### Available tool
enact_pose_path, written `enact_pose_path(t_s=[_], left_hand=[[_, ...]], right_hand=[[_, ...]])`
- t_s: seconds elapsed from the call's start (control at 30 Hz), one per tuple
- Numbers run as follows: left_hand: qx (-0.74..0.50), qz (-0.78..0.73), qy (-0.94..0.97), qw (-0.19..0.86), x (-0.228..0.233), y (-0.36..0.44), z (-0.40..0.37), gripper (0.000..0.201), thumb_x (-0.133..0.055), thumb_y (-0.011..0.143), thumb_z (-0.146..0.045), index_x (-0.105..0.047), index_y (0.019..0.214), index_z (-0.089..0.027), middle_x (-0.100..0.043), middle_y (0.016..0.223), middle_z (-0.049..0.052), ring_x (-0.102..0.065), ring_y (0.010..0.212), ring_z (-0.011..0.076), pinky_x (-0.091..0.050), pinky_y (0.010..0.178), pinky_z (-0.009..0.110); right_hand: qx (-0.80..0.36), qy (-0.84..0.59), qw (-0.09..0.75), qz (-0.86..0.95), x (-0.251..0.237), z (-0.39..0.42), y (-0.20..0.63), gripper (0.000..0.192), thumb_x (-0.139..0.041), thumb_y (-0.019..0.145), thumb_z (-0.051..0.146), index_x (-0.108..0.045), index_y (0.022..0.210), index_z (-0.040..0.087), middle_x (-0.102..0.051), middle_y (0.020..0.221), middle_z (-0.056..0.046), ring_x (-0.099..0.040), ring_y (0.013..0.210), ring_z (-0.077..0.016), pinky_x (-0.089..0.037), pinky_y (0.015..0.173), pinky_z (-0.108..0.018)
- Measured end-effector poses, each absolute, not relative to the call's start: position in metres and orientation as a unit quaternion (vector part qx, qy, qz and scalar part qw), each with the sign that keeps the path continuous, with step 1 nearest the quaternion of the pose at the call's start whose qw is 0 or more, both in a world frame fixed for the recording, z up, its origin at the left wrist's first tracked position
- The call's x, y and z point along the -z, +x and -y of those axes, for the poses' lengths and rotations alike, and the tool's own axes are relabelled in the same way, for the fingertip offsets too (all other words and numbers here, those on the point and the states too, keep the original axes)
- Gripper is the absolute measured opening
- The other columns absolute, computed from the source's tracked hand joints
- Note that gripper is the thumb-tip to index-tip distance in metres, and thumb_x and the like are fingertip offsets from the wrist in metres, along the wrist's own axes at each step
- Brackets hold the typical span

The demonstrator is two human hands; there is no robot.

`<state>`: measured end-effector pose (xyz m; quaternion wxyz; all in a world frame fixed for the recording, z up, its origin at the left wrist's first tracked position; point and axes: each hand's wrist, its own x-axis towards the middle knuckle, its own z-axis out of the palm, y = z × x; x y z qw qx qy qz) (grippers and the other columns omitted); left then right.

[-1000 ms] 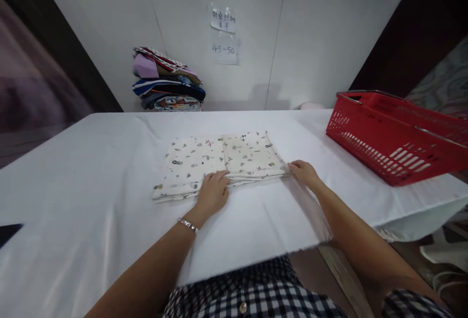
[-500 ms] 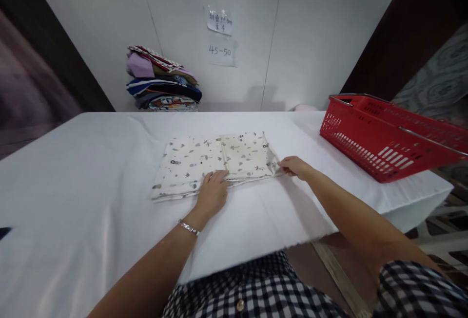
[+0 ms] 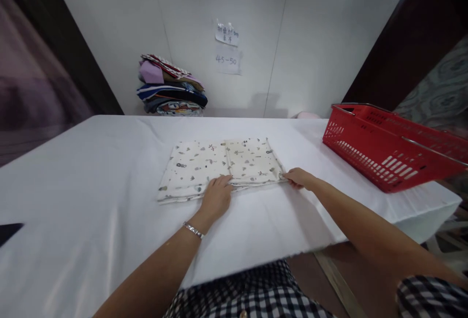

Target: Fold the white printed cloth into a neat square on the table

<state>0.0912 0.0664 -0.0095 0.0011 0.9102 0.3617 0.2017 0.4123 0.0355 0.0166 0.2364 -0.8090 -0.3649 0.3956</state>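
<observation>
You get soft, even light from overhead, bright on the white table [image 3: 91,201] and wall [image 3: 310,40]. Faint shadows lie under your forearms. The centre is sharp; the edges bend outward, the left border smears into dark blur, and the cloth shows mild sheen.

Cream printed cotton cloth [image 3: 219,167], folded into a flat rectangle, lies mid-table, long side left to right; right portion doubled over, layered edges facing near.
</observation>
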Motion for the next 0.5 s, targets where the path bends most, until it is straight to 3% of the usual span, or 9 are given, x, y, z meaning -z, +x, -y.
enact_pose_path(t_s=[0.27,0.5], left_hand=[[-0.171,-0.378,0.910,-0.006,0.002,0.090,-0.062,0.026,-0.042,0.078,-0.003,-0.061,0.087,-0.019,-0.054,0.125,0.008,-0.050,0.112,0.0238,-0.043,0.087,0.040],[-0.136,-0.300,0.944,0.005,0.004,0.089,-0.040,0.028,-0.039,0.081,0.000,-0.060,0.086,-0.018,-0.059,0.116,0.007,-0.053,0.100,0.0223,-0.043,0.082,0.039]], right_hand=[[-0.417,-0.740,0.371,0.376,-0.024,-0.026,0.417,0.019,-0.060,0.076,0.033,-0.049,0.070,0.019,-0.059,0.062,-0.001,-0.057,0.055,-0.0107,-0.048,0.055,-0.022],[-0.437,-0.746,0.327,0.382,-0.003,0.009,0.433,0.017,-0.058,0.072,0.029,-0.044,0.067,0.021,-0.049,0.045,0.005,-0.046,0.040,-0.0098,-0.037,0.041,-0.021]])
